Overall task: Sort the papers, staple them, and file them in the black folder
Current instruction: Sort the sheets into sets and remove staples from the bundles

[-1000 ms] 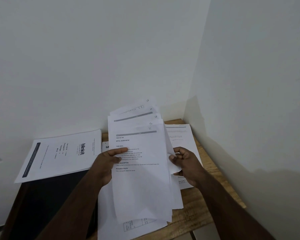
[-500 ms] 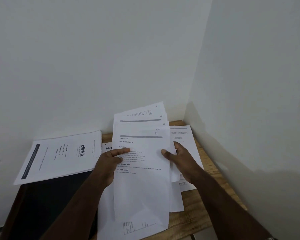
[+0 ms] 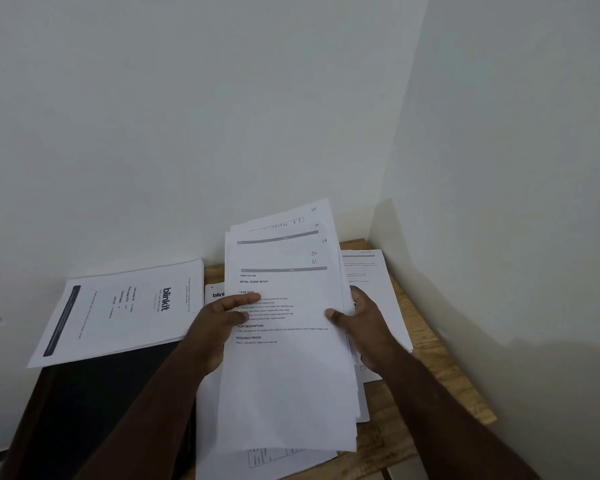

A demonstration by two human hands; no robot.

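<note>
Both hands gripped fanned papers (image 3: pixel 288 368) above wooden table (image 3: pixel 426 382): left hand (image 3: pixel 215 327) at 9 o'clock edge, right hand (image 3: pixel 364 327) at 3. Black folder (image 3: pixel 94 407) lay at 8 o'clock.

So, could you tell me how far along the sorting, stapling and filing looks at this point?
Early. Both the left hand and right hand grip a fanned sheaf of numbered pages, so sorting is in hand. A blinkit stack lies on the black folder. No stapler shows; stapling and filing remain.
</note>
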